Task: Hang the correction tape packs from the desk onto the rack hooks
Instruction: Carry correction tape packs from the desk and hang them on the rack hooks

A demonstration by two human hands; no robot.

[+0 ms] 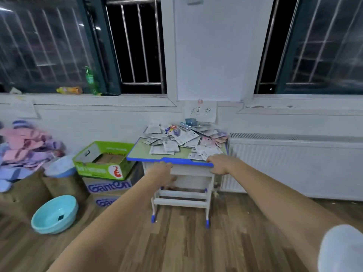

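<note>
- The desk point(157, 152) stands against the wall at 12 o'clock, a loose pile of correction tape packs point(176, 138) heaped over its back and right half.
- The left hand point(162, 169) grips the blue front edge, fingers curled under the rim; the right hand point(218, 163) clamps the same edge at the front right corner, touching the nearest packs.
- No rack or hooks are in view, so the packs all still lie on the desk and none is hung yet.
- Judgement: both hands look set to pull or shift the desk. A jerk or a tilt could send the slippery packs sliding off, most likely at the right edge, where they already overhang beside the radiator point(294, 165).
- A small bowl point(191, 121) sits at the back of the pile and could tip with it.
- The green box point(102, 160) at 10 o'clock stands just beside the desk; swinging the desk left could knock it.
</note>
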